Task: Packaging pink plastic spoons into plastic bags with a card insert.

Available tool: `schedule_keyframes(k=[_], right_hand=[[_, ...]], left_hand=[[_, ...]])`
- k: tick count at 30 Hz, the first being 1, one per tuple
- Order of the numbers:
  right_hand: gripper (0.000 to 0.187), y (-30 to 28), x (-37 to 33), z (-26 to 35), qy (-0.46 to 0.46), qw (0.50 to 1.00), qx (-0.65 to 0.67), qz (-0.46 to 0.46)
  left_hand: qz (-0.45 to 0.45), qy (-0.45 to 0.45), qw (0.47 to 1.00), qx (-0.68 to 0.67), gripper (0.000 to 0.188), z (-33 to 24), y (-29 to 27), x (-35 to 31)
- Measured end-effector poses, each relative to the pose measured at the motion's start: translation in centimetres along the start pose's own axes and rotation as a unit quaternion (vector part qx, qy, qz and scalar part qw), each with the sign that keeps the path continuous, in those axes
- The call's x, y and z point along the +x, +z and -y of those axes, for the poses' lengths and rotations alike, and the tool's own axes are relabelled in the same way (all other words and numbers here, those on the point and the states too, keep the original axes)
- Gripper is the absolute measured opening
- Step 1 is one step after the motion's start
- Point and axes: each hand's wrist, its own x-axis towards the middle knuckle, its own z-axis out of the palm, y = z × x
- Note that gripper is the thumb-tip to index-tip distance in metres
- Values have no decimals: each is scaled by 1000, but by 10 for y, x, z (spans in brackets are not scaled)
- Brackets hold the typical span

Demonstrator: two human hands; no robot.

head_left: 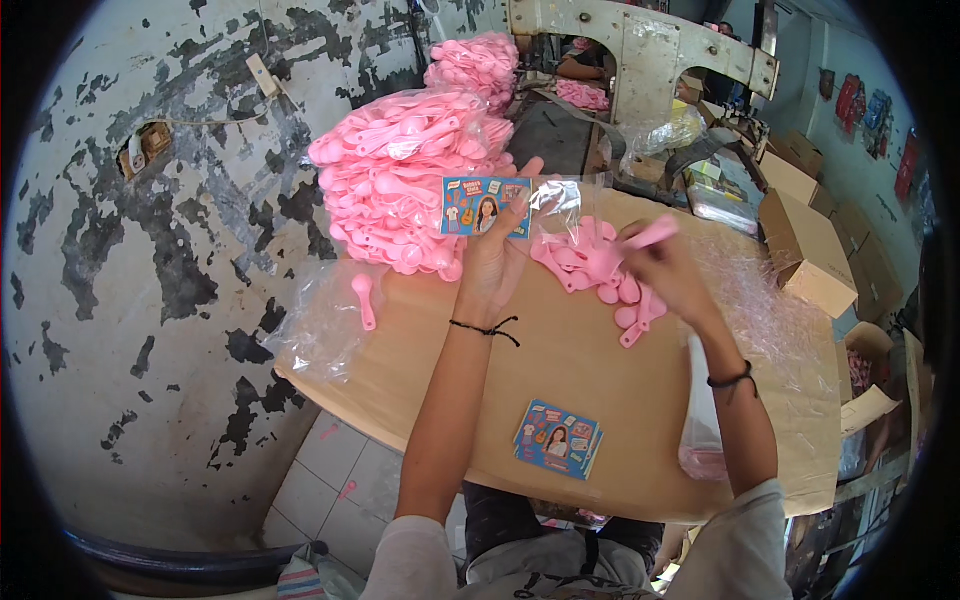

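In my left hand [487, 262] is a blue printed card [460, 208], pinched under the thumb. A clear plastic bag [572, 196] stretches out to the right from the card. My right hand [672, 272], slightly blurred, grips a pink plastic spoon [652, 234] beside the bag's right end. Below and left of that hand lies a loose heap of pink spoons [575, 255]. A stack of similar blue cards [558, 440] rests near the table's front edge. Under my right forearm sits a pile of clear bags [703, 425].
A tall bagged mass of pink spoons [390, 190] stands at the back left. One single spoon [363, 302] lies on clear plastic at the left edge of the brown-covered table [420, 360]. Plastic scraps [745, 290] and a cardboard box [808, 255] are at the right. A peeling wall [200, 300] borders the left.
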Motion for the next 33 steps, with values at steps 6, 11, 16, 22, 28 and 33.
schedule_keyframes(k=[6, 11, 16, 22, 28, 33], right_hand=[[13, -28, -23, 43, -1, 988, 125, -95], [11, -21, -24, 43, 3, 996, 57, -65], [24, -52, -14, 23, -73, 983, 40, -164], [28, -52, -21, 36, 126, 988, 3, -84], [19, -39, -17, 21, 45, 996, -32, -71], [30, -57, -22, 46, 119, 990, 38, -67]], left_hand=[[-27, -93, 995, -7, 42, 33, 20, -15], [-42, -124, 991, -29, 41, 66, 25, -28], [-94, -110, 989, 6, 45, 70, 26, -26], [-60, -104, 988, 100, 35, 65, 29, -26], [-72, -89, 989, 93, 32, 72, 21, -25], [-110, -82, 987, 89, 30, 68, 17, -22]])
